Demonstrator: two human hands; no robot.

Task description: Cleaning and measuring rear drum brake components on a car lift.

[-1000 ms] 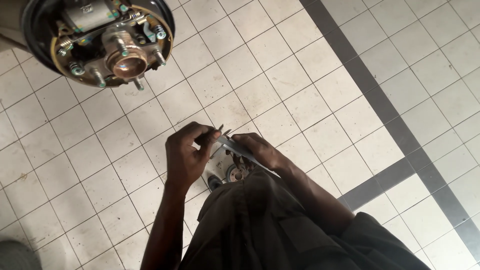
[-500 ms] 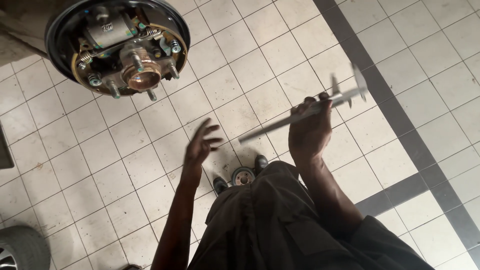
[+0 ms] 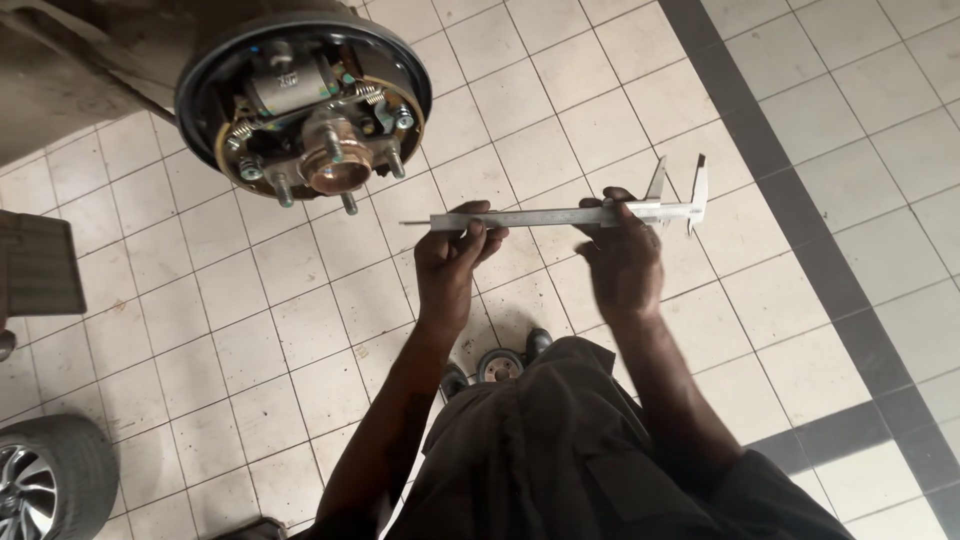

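Observation:
A long steel vernier caliper (image 3: 540,216) is held level between both hands above the tiled floor. My left hand (image 3: 452,262) pinches the thin tail end of its beam. My right hand (image 3: 622,258) grips the sliding head, just left of the two jaws that stick up and down at the right end. Up to the left hangs an exposed drum brake assembly (image 3: 305,110) with shoes, springs, hub and wheel studs. The caliper's tail lies a short way right of it, not touching.
A round metal part (image 3: 499,365) lies on the floor between my shoes, below the hands. A car wheel with tyre (image 3: 45,485) rests at the lower left. A dark box-like object (image 3: 40,265) sits at the left edge. A dark grey tile band (image 3: 800,160) crosses the right side.
A second ago both hands were low at the part on the floor. The right hand then lifted the caliper up and right; now the left hand has taken its tail end and it is level.

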